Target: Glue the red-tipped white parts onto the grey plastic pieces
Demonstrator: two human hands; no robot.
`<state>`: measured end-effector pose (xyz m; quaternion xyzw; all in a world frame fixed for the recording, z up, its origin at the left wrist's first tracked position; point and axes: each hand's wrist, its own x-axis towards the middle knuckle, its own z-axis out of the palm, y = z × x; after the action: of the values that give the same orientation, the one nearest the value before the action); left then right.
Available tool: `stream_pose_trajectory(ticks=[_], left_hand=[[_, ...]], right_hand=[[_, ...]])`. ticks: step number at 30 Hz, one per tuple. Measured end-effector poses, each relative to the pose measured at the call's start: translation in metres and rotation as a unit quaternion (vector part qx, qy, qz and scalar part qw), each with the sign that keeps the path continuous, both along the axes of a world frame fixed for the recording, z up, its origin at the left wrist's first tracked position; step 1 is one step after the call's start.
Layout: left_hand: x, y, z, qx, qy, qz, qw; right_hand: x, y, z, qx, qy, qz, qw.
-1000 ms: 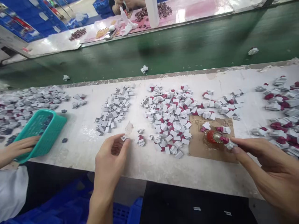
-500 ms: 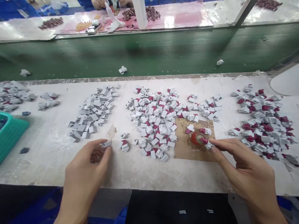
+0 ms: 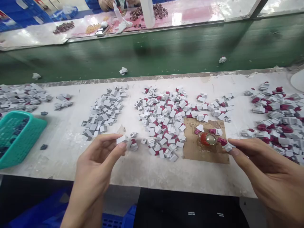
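Note:
Between thumb and forefinger, my left hand (image 3: 101,158) pinches a small light-grey block (image 3: 122,139) just above the table. My right hand (image 3: 258,161) grips a grey plastic piece (image 3: 228,146) with a dark-red part (image 3: 222,141) pointing left. Just left of that piece, a round red-rimmed cap (image 3: 207,139) with pale contents sits on a wet-stained brown cardboard square (image 3: 206,156). Two grey-and-red pieces (image 3: 215,131) lie on the cardboard behind the cap. A heap of grey-and-red pieces (image 3: 163,120) spreads between my hands, and plain grey blocks (image 3: 104,110) are piled behind my left hand.
A teal basket (image 3: 30,139) with dark pieces stands at the left. More grey-and-red pieces (image 3: 280,117) are piled at the right, grey ones (image 3: 21,96) at the far left. Beyond a green conveyor belt (image 3: 166,55), another person's hands (image 3: 106,4) are at a pink-covered bench.
My right hand has drawn the grey-and-red piece away from the cap's opening, to the right. My left hand has raised its grey block and moved right. The whole view has shifted slightly.

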<state>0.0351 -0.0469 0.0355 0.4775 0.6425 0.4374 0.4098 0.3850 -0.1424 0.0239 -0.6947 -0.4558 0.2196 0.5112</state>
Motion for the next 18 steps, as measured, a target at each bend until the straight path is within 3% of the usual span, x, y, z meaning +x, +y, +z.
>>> stream_pose_trajectory(ticks=[3, 6, 10, 14, 18], left_hand=[[0.027, 0.006, 0.005, -0.055, -0.216, -0.057, 0.973], [0.060, 0.010, 0.008, -0.113, -0.327, -0.121, 0.931], [0.099, 0.009, 0.003, -0.136, -0.341, -0.222, 0.903], [0.131, 0.006, -0.008, -0.108, -0.301, -0.239, 0.917], [0.154, 0.005, -0.011, -0.113, -0.337, -0.289, 0.889]], right_hand=[[-0.002, 0.002, 0.002, 0.010, 0.054, -0.009, 0.998], [0.000, 0.004, 0.000, 0.020, 0.085, -0.018, 0.996], [0.001, 0.009, 0.001, 0.056, 0.113, -0.001, 0.992], [-0.002, 0.017, 0.007, 0.070, 0.167, 0.065, 0.981], [-0.003, 0.022, 0.008, 0.053, 0.220, 0.107, 0.968]])
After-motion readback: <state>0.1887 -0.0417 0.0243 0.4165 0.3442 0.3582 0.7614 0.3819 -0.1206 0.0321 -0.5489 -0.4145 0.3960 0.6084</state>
